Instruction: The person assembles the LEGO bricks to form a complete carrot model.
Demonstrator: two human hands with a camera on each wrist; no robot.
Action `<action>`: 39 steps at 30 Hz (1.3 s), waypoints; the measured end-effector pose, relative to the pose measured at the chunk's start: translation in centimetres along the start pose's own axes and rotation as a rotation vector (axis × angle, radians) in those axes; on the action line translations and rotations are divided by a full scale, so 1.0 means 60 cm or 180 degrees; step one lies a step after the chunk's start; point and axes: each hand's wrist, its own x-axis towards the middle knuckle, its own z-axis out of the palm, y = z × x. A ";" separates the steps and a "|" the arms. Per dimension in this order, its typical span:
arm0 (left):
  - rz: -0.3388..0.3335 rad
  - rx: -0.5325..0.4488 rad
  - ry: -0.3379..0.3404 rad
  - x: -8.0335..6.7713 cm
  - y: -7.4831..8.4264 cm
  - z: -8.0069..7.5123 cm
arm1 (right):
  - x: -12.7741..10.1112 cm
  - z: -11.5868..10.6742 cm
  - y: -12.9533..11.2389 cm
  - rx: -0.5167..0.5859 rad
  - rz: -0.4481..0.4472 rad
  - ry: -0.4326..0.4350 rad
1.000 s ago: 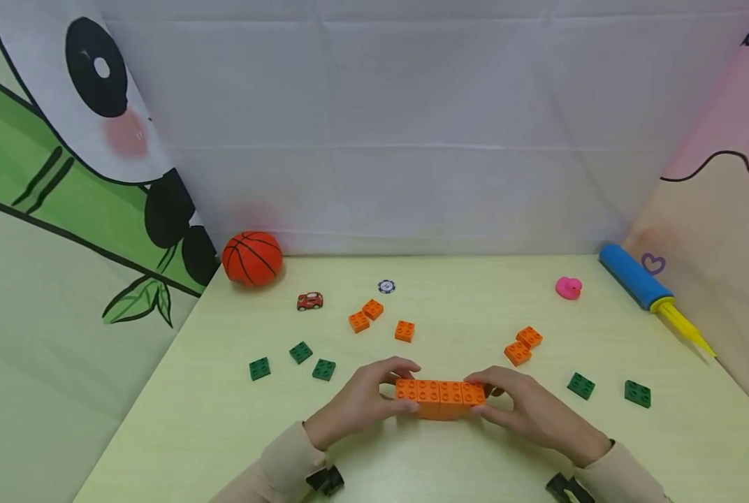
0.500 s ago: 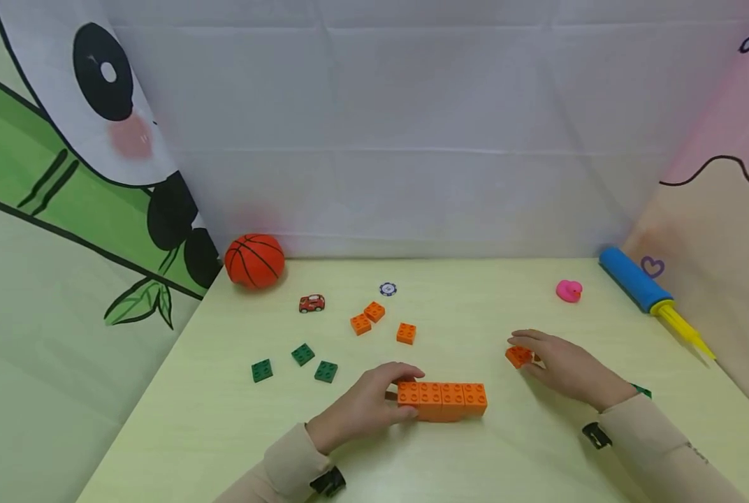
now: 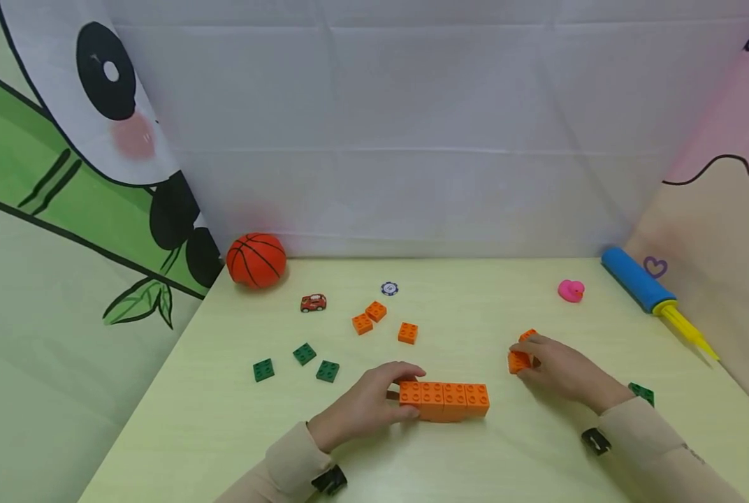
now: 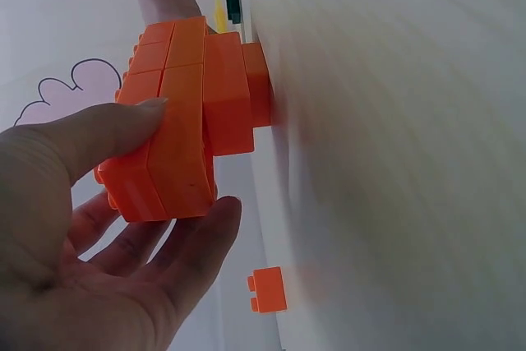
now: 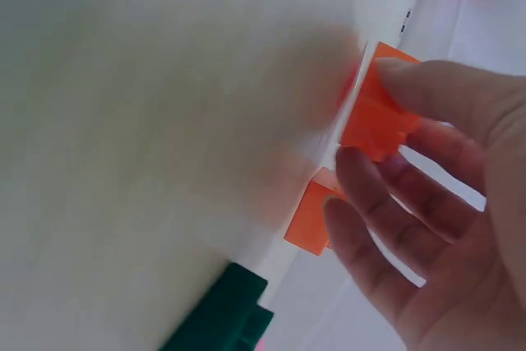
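**Stepped block of orange plastic bricks, attended by left hand; single orange studded brick, attended by right hand**

Block: on the pale wood-grain worktop, front centre; four studded bricks in the top row, narrower layers beneath. The left hand grips its left end, thumb on the near side, fingers behind.

Single brick: to the right of the block, well apart from it. The right hand pinches it between thumb and fingers. A second orange brick, partly hidden in the head view, lies just beside; whether the two touch cannot be told.

Behind the block: three small orange bricks, two close together, one apart.

To the left: three dark green studded bricks. At the right sleeve: one green brick, partly covered.

Far side, left to right: orange-red ball with black lines; small red toy car; blue-and-white round chip; pink toy duck; blue cylinder with yellow pointed end.
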 end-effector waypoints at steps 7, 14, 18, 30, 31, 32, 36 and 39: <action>-0.0039 0.0004 -0.0006 0.001 0.001 -0.001 | -0.022 -0.001 -0.011 0.0197 -0.0169 0.0364; -0.0043 -0.0018 -0.0002 0.000 0.002 -0.001 | -0.040 0.010 -0.059 0.0709 -0.0495 0.0856; -0.0050 -0.0043 -0.0004 0.001 0.001 -0.001 | -0.044 0.019 -0.095 0.0860 -0.0785 0.0974; -0.0078 -0.0003 -0.0028 0.003 0.003 -0.003 | -0.042 0.043 -0.133 0.0933 -0.0987 0.0833; -0.0076 0.0000 -0.0027 0.003 0.003 -0.003 | -0.042 0.043 -0.134 0.0936 -0.0978 0.0806; -0.0069 0.0002 -0.0026 0.003 0.003 -0.003 | -0.041 0.043 -0.135 0.0935 -0.0980 0.0780; -0.0056 0.0009 -0.0020 0.003 0.002 -0.003 | -0.039 0.043 -0.137 0.0940 -0.0992 0.0705; -0.0048 0.0016 -0.0013 0.003 0.001 -0.003 | -0.038 0.042 -0.138 0.0973 -0.0984 0.0656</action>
